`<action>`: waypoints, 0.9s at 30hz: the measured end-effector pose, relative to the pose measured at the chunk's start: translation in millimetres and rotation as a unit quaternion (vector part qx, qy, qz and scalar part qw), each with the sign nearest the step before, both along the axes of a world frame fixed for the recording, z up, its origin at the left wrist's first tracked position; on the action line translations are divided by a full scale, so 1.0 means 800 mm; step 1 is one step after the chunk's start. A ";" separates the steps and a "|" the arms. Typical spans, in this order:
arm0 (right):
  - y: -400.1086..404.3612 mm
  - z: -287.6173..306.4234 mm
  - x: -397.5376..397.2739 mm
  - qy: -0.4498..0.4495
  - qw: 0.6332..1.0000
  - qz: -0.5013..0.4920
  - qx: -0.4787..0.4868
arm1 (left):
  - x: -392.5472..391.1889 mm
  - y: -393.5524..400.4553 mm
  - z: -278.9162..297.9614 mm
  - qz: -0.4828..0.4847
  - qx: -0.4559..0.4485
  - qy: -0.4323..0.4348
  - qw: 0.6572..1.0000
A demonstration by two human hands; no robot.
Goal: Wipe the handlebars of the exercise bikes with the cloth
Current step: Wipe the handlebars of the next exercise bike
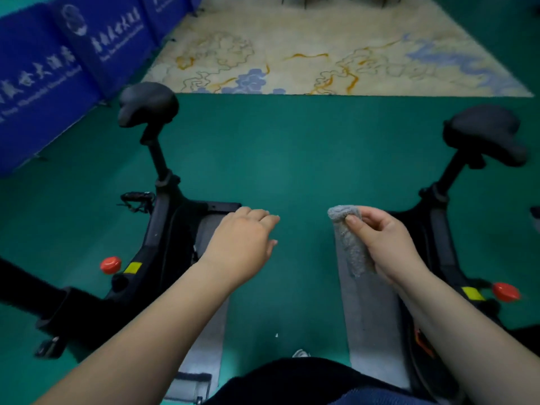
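Right hand (385, 244) grips the grey cloth (350, 244); left hand (242, 244) hangs loose over bare green floor (292, 159) between two bikes (163, 229)

Looking down between two exercise bikes on green floor (286, 159). Left bike (163, 229) with black saddle (149, 106) up on its post, red knob (110, 264) and yellow label (133, 268) on the frame. Right bike (438, 229) mirrored, saddle (482, 133), red knob (506, 291). Left hand (239, 244) palm down, fingers loose, holding nothing, hovering over a grey mat (204, 331) beside the left bike. Right hand (385, 244) pinching a folded grey cloth (349, 238), thumb pressed on top. Blue banners (43, 71) far left, patterned carpet (306, 54) beyond.
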State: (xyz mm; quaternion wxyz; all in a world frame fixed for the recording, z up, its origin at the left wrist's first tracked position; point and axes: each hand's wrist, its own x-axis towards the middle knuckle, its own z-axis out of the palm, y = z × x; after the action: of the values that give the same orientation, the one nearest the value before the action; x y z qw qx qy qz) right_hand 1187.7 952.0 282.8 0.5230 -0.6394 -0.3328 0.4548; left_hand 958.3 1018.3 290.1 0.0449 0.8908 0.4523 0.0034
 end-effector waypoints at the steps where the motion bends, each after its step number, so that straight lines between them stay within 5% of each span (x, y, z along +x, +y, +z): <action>1: -0.001 0.000 0.016 0.000 1.000 -0.005 -0.001 | 0.017 0.006 -0.001 -0.015 0.001 0.003 1.000; 14: -0.033 0.000 0.158 -0.137 0.973 -0.183 -0.015 | 0.242 0.084 -0.001 -0.276 -0.004 0.023 0.961; 27: -0.004 0.028 0.189 -0.174 0.818 -0.548 -0.014 | 0.425 0.195 0.026 -0.552 0.010 0.005 0.834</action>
State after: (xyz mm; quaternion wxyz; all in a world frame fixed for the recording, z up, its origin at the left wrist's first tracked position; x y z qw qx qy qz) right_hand 1338.7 949.0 305.1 0.6103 -0.7919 -0.0067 -0.0213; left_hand 1298.1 1174.4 310.9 0.0280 0.9928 -0.1145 -0.0215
